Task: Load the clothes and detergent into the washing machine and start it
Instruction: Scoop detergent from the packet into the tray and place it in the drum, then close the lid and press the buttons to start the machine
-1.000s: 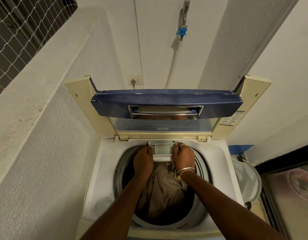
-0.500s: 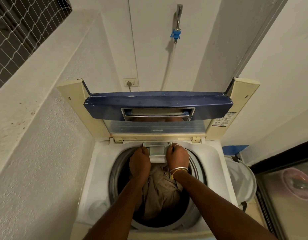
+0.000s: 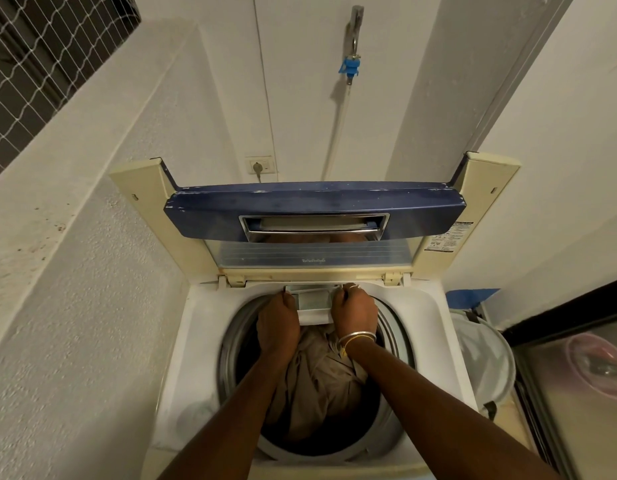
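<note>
A top-loading washing machine [image 3: 199, 327] stands below me with its blue and cream lid [image 3: 314, 206] raised upright at the back. Beige clothes [image 3: 317, 386] lie in the dark drum. At the drum's far rim a small white detergent drawer [image 3: 314, 304] sticks out. My left hand [image 3: 277, 323] grips its left side and my right hand [image 3: 355, 311], with bangles on the wrist, grips its right side. Both forearms reach over the drum.
A rough white wall and ledge run close along the left. Behind the machine are a wall socket [image 3: 260, 165] and a tap with a blue fitting and hose [image 3: 350, 67]. A white mesh laundry basket [image 3: 480, 362] and a glass door [image 3: 577, 375] are at the right.
Both hands stay on the drawer's sides. The drawer looks slightly further in toward the back rim. The view has shifted a little.
</note>
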Demonstrator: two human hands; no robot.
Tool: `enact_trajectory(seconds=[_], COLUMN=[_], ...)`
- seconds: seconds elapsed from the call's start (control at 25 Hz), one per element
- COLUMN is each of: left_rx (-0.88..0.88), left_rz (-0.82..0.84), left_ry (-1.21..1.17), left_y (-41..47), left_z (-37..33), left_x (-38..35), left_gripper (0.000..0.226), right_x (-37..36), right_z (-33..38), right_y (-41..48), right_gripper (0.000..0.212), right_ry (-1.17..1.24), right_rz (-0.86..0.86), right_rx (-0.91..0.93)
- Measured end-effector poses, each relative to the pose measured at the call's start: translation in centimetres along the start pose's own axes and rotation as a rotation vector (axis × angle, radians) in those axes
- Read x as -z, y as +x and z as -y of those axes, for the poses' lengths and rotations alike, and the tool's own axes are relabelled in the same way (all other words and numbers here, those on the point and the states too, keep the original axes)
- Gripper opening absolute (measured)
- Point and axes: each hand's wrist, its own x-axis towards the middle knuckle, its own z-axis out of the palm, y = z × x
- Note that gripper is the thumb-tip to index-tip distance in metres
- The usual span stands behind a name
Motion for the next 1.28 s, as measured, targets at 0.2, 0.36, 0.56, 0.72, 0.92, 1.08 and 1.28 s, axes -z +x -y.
enact_trajectory(seconds=[0.2,0.36,0.56,0.72,0.92,1.08,1.28], left_rx=[-0.045,-0.007,0.136,0.206,0.189,0.254,0.556], left_rz=[-0.027,-0.02,0.043,0.103,0.087,0.04,0.089], left_ry=[-0.053,-0.127,-0.335,-0.496,-0.498,-0.633,-1.044], left_y=[-0.8,-0.5,0.1,1.0,0.5,-0.7,-1.7], left_z=[1.1,1.5,1.4,0.5,1.2,1.2,0.0], left_x=[-0.5,-0.8,-0.9,0.0,-0.2,-0.9,-1.5], left_gripper=[0.028,0.031,0.04,0.037,0.039,0.021,0.028], right_x=[-0.7,-1.7,-1.9,-2.1,-1.9,-2.7,-4.5], right_z=[-0.4,-0.9,-1.0,-1.0,-1.1,-2.3,-1.8], right_y=[-0.4,-0.6,-0.6,-0.5,0.0,-1.9,-2.7], right_gripper=[0.023,0.019,0.018,0.017,0.019,0.014,0.03], right_ry=[0.12,0.15,0.173,0.17,0.405,0.603,0.661], right_rz=[-0.035,-0.052,-0.056,-0.078,-0.111,-0.096,-0.048], right_rx=[-0.008,-0.024,-0.05,-0.044,-0.074,-0.171,-0.544])
